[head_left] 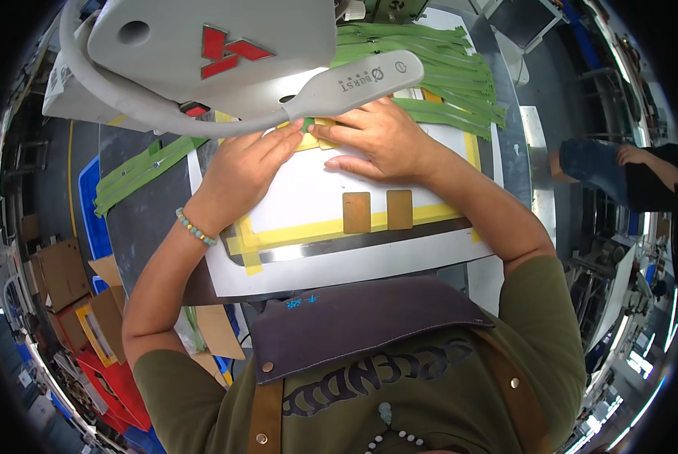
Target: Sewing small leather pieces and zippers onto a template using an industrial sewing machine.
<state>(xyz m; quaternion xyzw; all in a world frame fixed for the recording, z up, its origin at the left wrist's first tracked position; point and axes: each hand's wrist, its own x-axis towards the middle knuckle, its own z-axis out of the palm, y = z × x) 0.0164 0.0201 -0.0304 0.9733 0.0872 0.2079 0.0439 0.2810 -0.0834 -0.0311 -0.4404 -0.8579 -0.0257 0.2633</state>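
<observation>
Under the pale grey machine head (150,53) and its flexible lamp (354,79), my left hand (252,170) has its fingers drawn together at a small green strip piece (308,124); what they grip is partly hidden. Beside that piece, my right hand (384,144) rests with index finger on a yellow plate (312,144) and thumb apart on the white work surface (278,197). Two orange-brown rectangular plates (357,213) (399,209) lie nearer me.
Green zipper strips lie at the back right (452,72) and left (138,170). Cardboard boxes (59,276), a blue bin (97,219) and a red crate (119,378) stand at the lower left. Another person (611,170) is at the right, beyond the table edge.
</observation>
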